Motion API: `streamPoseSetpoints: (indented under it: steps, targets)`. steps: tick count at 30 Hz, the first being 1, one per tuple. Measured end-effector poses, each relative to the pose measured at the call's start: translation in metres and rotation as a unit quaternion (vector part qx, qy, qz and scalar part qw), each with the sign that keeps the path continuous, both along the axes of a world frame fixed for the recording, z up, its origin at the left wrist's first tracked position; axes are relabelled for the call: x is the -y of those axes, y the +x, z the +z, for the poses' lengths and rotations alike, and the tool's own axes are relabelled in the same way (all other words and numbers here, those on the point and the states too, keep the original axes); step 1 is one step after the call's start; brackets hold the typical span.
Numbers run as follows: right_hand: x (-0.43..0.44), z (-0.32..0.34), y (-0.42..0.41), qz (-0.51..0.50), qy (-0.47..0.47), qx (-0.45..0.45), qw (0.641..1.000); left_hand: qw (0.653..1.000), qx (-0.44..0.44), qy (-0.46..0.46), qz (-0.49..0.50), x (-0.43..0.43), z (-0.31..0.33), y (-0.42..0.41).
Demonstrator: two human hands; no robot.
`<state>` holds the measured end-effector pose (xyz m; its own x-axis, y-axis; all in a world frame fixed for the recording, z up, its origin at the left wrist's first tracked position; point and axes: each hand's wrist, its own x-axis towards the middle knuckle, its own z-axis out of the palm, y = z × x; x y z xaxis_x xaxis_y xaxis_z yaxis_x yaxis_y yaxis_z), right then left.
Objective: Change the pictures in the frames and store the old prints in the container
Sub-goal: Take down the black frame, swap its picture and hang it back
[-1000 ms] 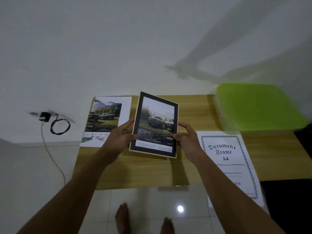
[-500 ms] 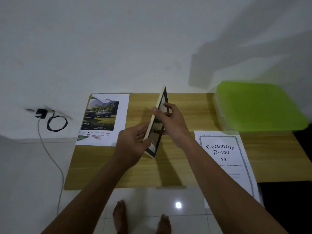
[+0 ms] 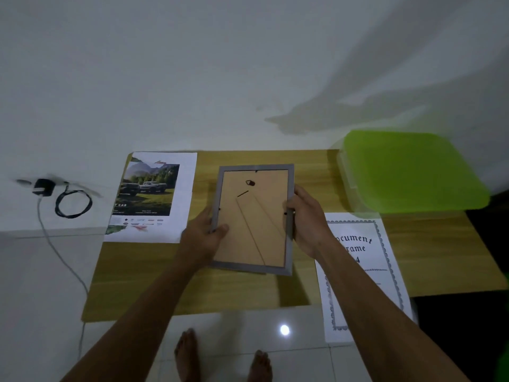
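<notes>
Picture frame [image 3: 254,219] held back-side up over the middle of the wooden table [image 3: 429,257], left hand [image 3: 205,238] gripping its left edge with thumb curled onto the backing board, right hand [image 3: 308,221] gripping its right edge, between car print [image 3: 150,197] and "Document Frame" sheet [image 3: 366,271], green-lidded container [image 3: 413,172] at far right.

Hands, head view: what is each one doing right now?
Left hand: grips the left edge of the picture frame, whose back faces the camera.
Right hand: grips the right edge of the picture frame.
</notes>
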<state>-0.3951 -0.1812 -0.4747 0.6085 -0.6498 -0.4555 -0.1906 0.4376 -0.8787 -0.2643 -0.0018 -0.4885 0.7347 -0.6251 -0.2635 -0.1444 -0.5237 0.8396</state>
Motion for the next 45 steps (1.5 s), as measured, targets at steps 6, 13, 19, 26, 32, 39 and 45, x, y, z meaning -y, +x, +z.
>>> streamPoseSetpoints:
  steps: [6,13,19,26,32,39,45]
  targets:
    - [0.001,-0.018,0.006,0.041,-0.057,-0.100,0.993,0.998,-0.005,0.061,-0.024,-0.004,-0.019,0.010]
    - [0.020,-0.027,0.006,0.108,-0.213,-0.137,0.961,0.995,0.086,0.035,-0.036,0.006,-0.026,0.009]
    - [0.007,-0.089,0.023,0.160,-0.232,-0.205,0.937,0.991,0.081,0.095,-0.040,-0.001,-0.079,0.030]
    - [0.021,-0.099,0.031,0.167,-0.328,-0.278,0.887,0.967,0.131,0.204,-0.074,0.018,-0.083,0.039]
    - [0.015,-0.099,0.023,0.221,-0.424,-0.369,0.797,0.936,0.191,0.279,-0.102,0.021,-0.081,0.039]
    - [0.013,-0.100,0.010,0.280,-0.481,-0.293,0.778,0.913,0.209,0.267,-0.227,-0.007,-0.084,0.027]
    - [0.011,-0.109,0.009,0.221,-0.467,-0.291,0.806,0.902,0.172,0.286,-0.275,-0.016,-0.085,0.027]
